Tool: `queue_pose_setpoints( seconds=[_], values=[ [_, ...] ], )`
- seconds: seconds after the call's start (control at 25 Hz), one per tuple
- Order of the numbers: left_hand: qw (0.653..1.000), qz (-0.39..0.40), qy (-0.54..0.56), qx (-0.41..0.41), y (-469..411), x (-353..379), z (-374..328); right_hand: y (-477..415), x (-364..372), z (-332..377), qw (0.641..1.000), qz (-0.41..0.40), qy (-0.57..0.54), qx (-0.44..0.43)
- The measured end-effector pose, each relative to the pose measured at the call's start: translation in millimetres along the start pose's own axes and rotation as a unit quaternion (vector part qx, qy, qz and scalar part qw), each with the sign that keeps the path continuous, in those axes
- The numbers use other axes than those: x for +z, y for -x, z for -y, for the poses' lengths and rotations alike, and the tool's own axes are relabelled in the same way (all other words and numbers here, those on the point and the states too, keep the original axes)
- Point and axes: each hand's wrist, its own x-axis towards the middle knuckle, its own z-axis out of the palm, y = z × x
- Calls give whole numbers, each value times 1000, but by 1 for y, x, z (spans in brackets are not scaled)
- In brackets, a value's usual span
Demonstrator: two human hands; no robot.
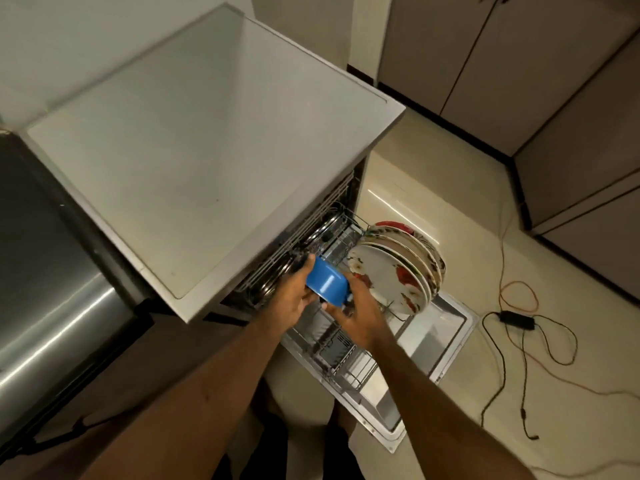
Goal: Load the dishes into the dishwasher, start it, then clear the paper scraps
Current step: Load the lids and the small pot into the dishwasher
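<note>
1. The left hand (292,299) has its grip closed round the upper left end of a blue cup (327,284). Its fingers curl over the far side of the cup, under the front edge of the counter (194,150).
2. The right hand (360,317) grasps the same cup at its lower right end. The palm sits under the cup and the fingers wrap up along its side. Neither grip is slack, and the cup is held between the two.
3. The cup lies tilted on its side in the air, above the pulled-out lower rack (346,368) of the dishwasher and near the rack's back left. It is not set down on the wires.
4. Just right of the cup, a row of flowered plates (398,271) stands on edge in the rack. The right hand's fingers are close to the nearest plate, but whether they touch it cannot be told.
5. Behind the left hand, round steel dishes (273,284) stand in the shadow under the counter.
6. The dishwasher door (446,327) lies open and flat below the rack.
7. On the floor to the right lie loose cables (519,303) and a small black power adapter (516,319).
</note>
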Motion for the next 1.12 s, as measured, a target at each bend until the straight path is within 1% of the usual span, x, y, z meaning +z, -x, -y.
queue_pose_setpoints(
  seconds=[0.08,0.12,0.2,0.24,0.28,0.32,0.44,0.52,0.64,0.68,0.72,0.8,0.88,0.96,1.04,1.12],
  values=[
    [999,10,38,-15,-31,-4,25,-6,20,-31,1000,-10,-2,8],
    [998,14,53,-23,-45,-9,37,-9,28,-43,999,-13,-11,27],
    [995,42,82,-35,-68,-21,62,-15,42,-67,995,-29,-45,86],
    [994,48,93,-41,-79,-29,76,-19,48,-74,989,-35,-82,120],
    [991,37,116,-56,-89,-38,89,-24,53,-79,981,-32,-115,153],
    [988,8,134,-72,-99,-46,104,-32,59,-87,974,-11,-135,183],
    [984,-85,126,-97,-129,-62,146,-58,78,-116,954,47,-173,239],
    [982,-131,92,-105,-142,-67,162,-77,93,-135,956,63,-126,257],
    [983,-137,62,-100,-164,-74,173,-103,106,-154,956,59,-77,278],
    [986,-130,31,-100,-174,-76,177,-108,108,-156,957,50,-65,280],
    [988,-119,-24,-100,-183,-78,179,-111,109,-160,958,41,-47,281],
    [979,-103,-160,-78,-204,-85,187,-116,115,-172,956,38,6,290],
    [946,-111,-302,-25,-211,-87,182,-118,122,-186,955,46,36,292],
    [912,-88,-399,22,-216,-89,179,-119,131,-199,953,43,62,292],
    [874,-78,-479,28,-228,-93,183,-121,144,-211,955,33,84,284],
    [854,-79,-514,13,-241,-97,189,-123,155,-216,959,27,105,264]
  ],
)
